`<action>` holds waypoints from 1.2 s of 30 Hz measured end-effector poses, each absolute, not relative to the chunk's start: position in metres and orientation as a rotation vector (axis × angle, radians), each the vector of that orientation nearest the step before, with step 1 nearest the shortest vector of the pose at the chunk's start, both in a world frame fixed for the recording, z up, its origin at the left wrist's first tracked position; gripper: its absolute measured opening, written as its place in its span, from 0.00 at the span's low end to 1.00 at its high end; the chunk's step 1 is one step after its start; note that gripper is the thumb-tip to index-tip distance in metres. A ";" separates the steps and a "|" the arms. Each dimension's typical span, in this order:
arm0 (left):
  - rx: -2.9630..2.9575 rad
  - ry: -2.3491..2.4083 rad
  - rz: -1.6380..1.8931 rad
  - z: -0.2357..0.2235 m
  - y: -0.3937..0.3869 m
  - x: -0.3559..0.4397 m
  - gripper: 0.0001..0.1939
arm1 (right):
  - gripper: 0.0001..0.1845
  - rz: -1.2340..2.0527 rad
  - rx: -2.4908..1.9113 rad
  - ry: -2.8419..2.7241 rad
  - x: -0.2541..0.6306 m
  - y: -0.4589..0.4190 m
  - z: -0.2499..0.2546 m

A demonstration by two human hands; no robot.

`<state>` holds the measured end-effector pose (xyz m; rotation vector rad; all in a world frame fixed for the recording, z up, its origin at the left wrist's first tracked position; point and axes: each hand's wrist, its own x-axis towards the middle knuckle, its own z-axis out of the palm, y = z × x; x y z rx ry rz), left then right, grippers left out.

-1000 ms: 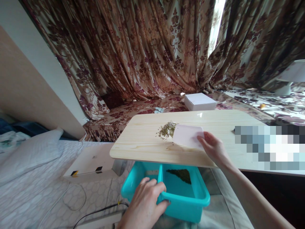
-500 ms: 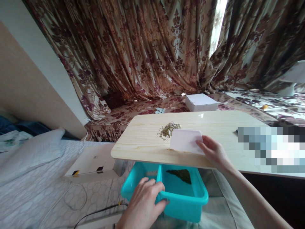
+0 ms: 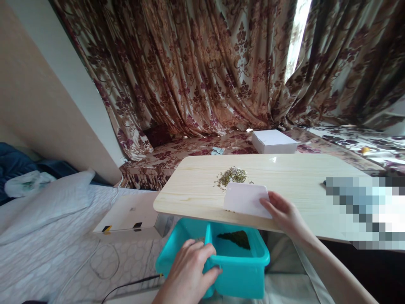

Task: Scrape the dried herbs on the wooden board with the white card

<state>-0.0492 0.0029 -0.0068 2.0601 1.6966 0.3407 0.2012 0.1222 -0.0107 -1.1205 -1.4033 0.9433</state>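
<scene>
My right hand [image 3: 283,210] pinches the right end of a white flat scraper [image 3: 245,199], whose lower edge is near the front edge of the wooden tabletop [image 3: 183,192]. Just behind the scraper lies a loose pile of small greenish seeds or grains [image 3: 233,175], with a few strays around it. My left hand [image 3: 194,261] grips the near rim of a turquoise two-compartment bin [image 3: 242,276] at its divider, below the table's front edge. Dark green grains [image 3: 238,239] lie in the bin's right compartment. My left fingers partly hide the left compartment.
A white box [image 3: 274,141] stands behind the table on the patterned cover. To the left, a flat white carton [image 3: 126,213] and a pillow [image 3: 63,198] lie on the bed. A black cable [image 3: 131,282] runs beside the bin. A blurred-out patch covers the table's right end.
The scraper in my right hand has moved toward the table's front edge, away from the pile. My left hand still holds the bin. The view has shifted slightly.
</scene>
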 end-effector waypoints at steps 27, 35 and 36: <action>2.212 1.556 0.092 -0.010 0.016 -0.023 0.10 | 0.15 0.723 -1.212 -1.182 0.249 0.140 -0.012; 2.177 1.548 0.130 -0.005 0.011 -0.023 0.08 | 0.15 0.741 -1.174 -1.227 0.249 0.139 -0.009; 2.178 1.550 0.131 -0.005 0.011 -0.023 0.08 | 0.15 0.727 -1.173 -1.224 0.250 0.140 -0.010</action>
